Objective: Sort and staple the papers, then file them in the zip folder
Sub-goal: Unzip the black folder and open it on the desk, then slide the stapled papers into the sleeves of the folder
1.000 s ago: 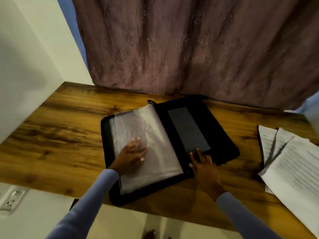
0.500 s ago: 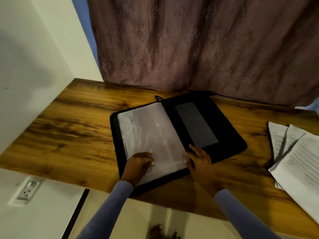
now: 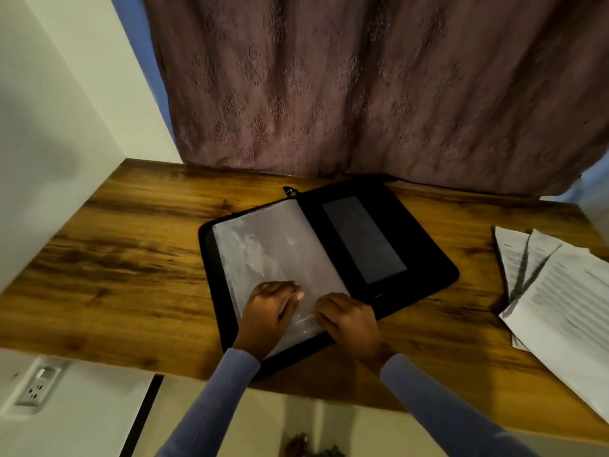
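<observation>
A black zip folder lies open in the middle of the wooden table. Its left half is covered by a stack of clear plastic sleeves; its right half shows a grey inner pocket. My left hand and my right hand sit side by side at the near edge of the top sleeve, fingers curled, pinching the plastic, which crinkles between them. Several printed papers lie fanned out at the table's right side, apart from the folder.
A mauve patterned curtain hangs along the table's far edge. A white wall stands at the left, with a power outlet below the table's near left corner. Bare wood stretches left of the folder.
My left hand slid from the sleeve's middle down to its near edge. My right hand moved left from the folder's right half onto the same edge, and both now pinch it.
</observation>
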### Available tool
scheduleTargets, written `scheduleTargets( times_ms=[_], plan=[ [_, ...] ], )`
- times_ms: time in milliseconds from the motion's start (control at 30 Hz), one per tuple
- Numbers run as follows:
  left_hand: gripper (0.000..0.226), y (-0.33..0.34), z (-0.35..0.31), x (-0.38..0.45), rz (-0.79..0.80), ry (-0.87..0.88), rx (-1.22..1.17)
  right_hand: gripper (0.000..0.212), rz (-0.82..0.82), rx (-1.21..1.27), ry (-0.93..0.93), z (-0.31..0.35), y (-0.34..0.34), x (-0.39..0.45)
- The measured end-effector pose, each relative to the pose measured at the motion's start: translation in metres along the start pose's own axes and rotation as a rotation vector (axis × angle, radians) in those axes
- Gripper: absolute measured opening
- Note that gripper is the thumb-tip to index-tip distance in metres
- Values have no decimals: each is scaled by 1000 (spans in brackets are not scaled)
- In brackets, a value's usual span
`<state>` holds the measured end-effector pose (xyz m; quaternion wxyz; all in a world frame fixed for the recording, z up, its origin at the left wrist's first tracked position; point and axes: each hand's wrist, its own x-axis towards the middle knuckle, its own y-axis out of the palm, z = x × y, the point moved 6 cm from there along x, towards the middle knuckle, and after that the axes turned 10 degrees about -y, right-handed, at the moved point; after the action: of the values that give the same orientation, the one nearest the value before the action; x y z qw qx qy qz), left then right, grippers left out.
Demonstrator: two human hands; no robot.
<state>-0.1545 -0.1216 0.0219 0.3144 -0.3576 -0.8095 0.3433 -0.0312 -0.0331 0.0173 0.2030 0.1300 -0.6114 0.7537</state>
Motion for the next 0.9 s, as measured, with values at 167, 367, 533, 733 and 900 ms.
scheduleTargets(
  times_ms=[167,367,533,733,900],
  plan=[
    [35,10,-26,15,87,25,-61,21,36,53,-9,-7,-8,-25],
    [30,70,-96,42,284,70,-186,20,-44,-126,415,-72,-59,-78],
    [28,135,-187,55,469,187,-240,35,-126,-213,748,-128,-119,-148],
    [26,217,-292,64,546,249,-226,20,-218,-268,1111,-194,-189,-251],
    [31,285,-350,79,613,230,-148,16,-101,-228,1096,-238,-205,-299]
  ],
)
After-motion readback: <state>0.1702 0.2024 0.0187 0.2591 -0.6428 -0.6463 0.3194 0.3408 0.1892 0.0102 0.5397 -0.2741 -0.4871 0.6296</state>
